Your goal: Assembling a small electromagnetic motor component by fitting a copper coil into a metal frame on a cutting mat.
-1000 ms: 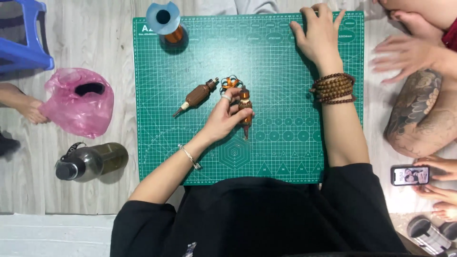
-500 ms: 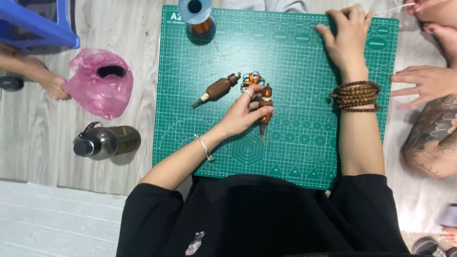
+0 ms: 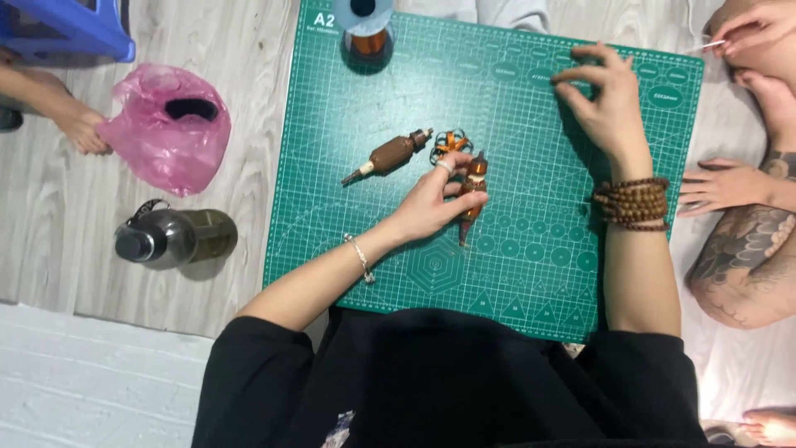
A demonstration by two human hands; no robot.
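So the whole setup sits on a big green cutting mat [image 3: 531,249] laid on a pale wood floor [image 3: 249,83], with the person in a black top leaning over it. Off the mat to the left there's a crumpled pink plastic bag [image 3: 170,124] and a dark bottle [image 3: 174,238] lying on its side, and a spool of copper-coloured wire [image 3: 365,33] sits at the mat's top edge. Other people's hands and a tattooed arm [image 3: 738,265] crowd in from the right, and another hand reaches in at the far left, none of them in the work. The left hand [image 3: 431,207] is curled loosely around a small brown motor rotor [image 3: 473,195] near the middle of the mat, fingers closed on it but not tight, with a little tangle of orange wire [image 3: 452,143] just above the fingertips. A second brown rotor [image 3: 390,155] lies free just up and left of it, untouched. The right hand [image 3: 609,104], with wooden bead bracelets [image 3: 632,202] on the wrist, rests fingers-down near the mat's top right, half open and holding nothing as far as I can see. Looks to me like the step in hand is sorting out the held rotor and that wire bit, and the next move probably needs the right hand to come over and help.
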